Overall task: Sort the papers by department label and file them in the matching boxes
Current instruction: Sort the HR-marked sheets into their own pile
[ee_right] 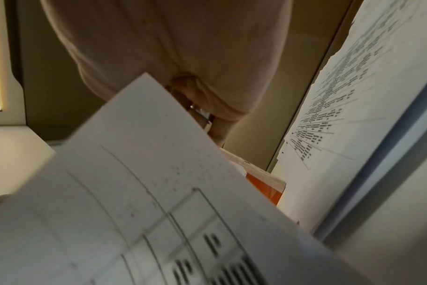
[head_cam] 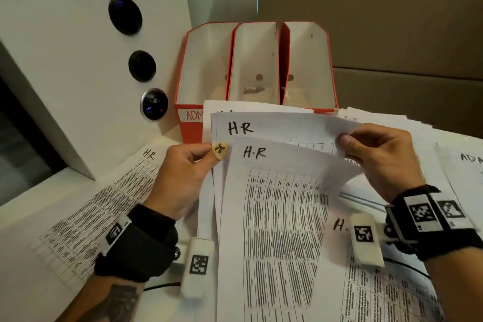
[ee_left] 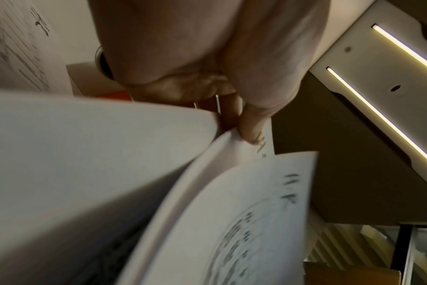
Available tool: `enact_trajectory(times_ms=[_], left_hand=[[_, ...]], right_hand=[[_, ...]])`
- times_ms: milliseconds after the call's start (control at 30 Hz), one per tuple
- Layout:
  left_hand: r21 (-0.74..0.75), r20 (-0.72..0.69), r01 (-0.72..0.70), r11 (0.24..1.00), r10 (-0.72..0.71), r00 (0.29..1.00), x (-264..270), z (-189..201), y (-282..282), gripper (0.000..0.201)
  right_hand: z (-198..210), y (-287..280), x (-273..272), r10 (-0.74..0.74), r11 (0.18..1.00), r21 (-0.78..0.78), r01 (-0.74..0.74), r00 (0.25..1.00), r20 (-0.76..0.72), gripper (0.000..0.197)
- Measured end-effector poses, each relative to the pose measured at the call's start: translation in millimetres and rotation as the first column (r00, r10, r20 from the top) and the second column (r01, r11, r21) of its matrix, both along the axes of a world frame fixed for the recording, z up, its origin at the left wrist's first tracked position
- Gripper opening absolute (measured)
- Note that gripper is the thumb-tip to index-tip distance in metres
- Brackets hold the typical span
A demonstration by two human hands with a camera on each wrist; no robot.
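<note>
Two sheets marked "HR" are up off the table between our hands, fanned so the back sheet (head_cam: 274,127) shows above the front sheet (head_cam: 271,217). Our left hand (head_cam: 183,175) pinches the left edge of the sheets near the top corner, thumb on the face; the left wrist view shows that thumb tip pressed on the paper edge. Our right hand (head_cam: 384,159) pinches the upper right corner of the back sheet, thumb on top, and the paper bows upward between the two grips.

Just beyond our hands stand three red file boxes (head_cam: 257,65) side by side, open at the top. The left one carries a white label reading "ADM"; the held sheets hide the fronts of the other two. Open room lies above the box mouths, with a brown wall behind them.

Left of our left hand another "HR" sheet (head_cam: 104,204) lies flat on the table (head_cam: 31,217), close to a white panel (head_cam: 65,47) with round dark buttons. Right of our right hand more sheets (head_cam: 457,165) overlap, one marked "AD", running past the frame edge.
</note>
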State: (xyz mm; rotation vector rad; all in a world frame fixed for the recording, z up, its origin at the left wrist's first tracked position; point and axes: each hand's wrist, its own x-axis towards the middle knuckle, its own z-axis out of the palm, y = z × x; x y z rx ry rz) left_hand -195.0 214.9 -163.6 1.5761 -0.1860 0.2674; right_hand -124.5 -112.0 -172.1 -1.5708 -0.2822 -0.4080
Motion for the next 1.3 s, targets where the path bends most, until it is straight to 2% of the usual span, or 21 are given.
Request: enact_trajectory(times_ms=[133, 233, 300, 400, 467, 500, 600, 667, 700, 800, 900, 933, 1000, 1067, 1133, 1300], left_hand=[[0.036, 0.017, -0.021, 0.999, 0.02, 1.0, 0, -1, 2, 0.017], [0.033, -0.008, -0.024, 0.999, 0.025, 1.0, -1, -1, 1, 0.019], [0.029, -0.011, -0.037, 0.999, 0.038, 0.999, -1, -2, 0, 0.024], [0.019, -0.005, -0.074, 0.997, 0.074, 0.997, 3, -6, 4, 0.049], [0.013, -0.007, -0.09, 0.996, 0.09, 0.996, 5, -8, 4, 0.055], [0.005, -0.013, -0.1, 0.995, 0.1, 0.995, 7, -9, 5, 0.052], [-0.06, -0.05, -0.142, 0.988, 0.139, 0.989, 6, -6, 6, 0.021], [-0.088, -0.049, -0.155, 0.984, 0.151, 0.987, 6, -4, 6, 0.021], [-0.103, -0.042, -0.172, 0.98, 0.168, 0.985, 6, -4, 6, 0.021], [-0.098, -0.027, -0.179, 0.979, 0.177, 0.984, 6, -6, 6, 0.017], [-0.067, -0.017, -0.131, 0.989, 0.13, 0.991, 4, -6, 4, 0.016], [-0.042, -0.006, -0.109, 0.993, 0.109, 0.994, 3, -6, 4, 0.02], [0.024, 0.021, -0.07, 0.997, 0.069, 0.997, 3, -6, 5, 0.031], [0.041, 0.018, -0.03, 0.999, 0.029, 0.999, 2, -7, 5, 0.035], [0.022, -0.017, -0.006, 1.0, 0.006, 1.0, 3, -8, 5, 0.034], [0.002, -0.073, 0.029, 1.0, -0.029, 0.997, 1, -6, 3, 0.029]], right_hand=[[1, 0, -2, 0.046, 0.997, 0.059, -0.044, 0.998, -0.04, 0.025], [4, 3, -3, -0.027, 0.999, -0.029, 0.027, 1.0, 0.014, 0.032], [5, 4, -4, -0.041, 0.999, -0.026, 0.042, 0.999, 0.031, 0.036], [4, 3, -5, -0.04, 0.997, -0.065, 0.04, 0.999, 0.001, 0.024], [1, 2, -2, -0.047, 0.998, -0.045, 0.045, 0.998, -0.042, 0.02], [-1, 1, 0, -0.061, 0.998, -0.029, 0.059, 0.997, -0.052, 0.021], [-1, -3, 3, -0.102, 0.992, 0.073, 0.106, 0.993, -0.062, 0.016], [1, -8, 1, -0.025, 0.987, 0.159, 0.038, 0.996, -0.081, 0.004], [3, -9, -2, 0.036, 0.983, 0.185, -0.018, 0.995, -0.089, 0.006], [4, -7, -4, 0.174, 0.961, 0.24, -0.14, 0.976, -0.128, 0.034], [6, -1, -4, 0.177, 0.943, 0.322, -0.087, 0.95, -0.259, 0.054], [7, 0, -5, 0.167, 0.947, 0.313, -0.072, 0.944, -0.286, 0.054], [7, 1, -5, 0.144, 0.978, 0.187, -0.096, 0.953, -0.265, 0.039], [6, 2, -7, 0.118, 0.992, 0.075, -0.105, 0.972, -0.203, 0.047], [4, 1, -6, 0.08, 0.994, 0.081, -0.068, 0.983, -0.162, 0.061], [5, 2, -8, 0.065, 0.995, 0.086, -0.052, 0.986, -0.156, 0.067]])
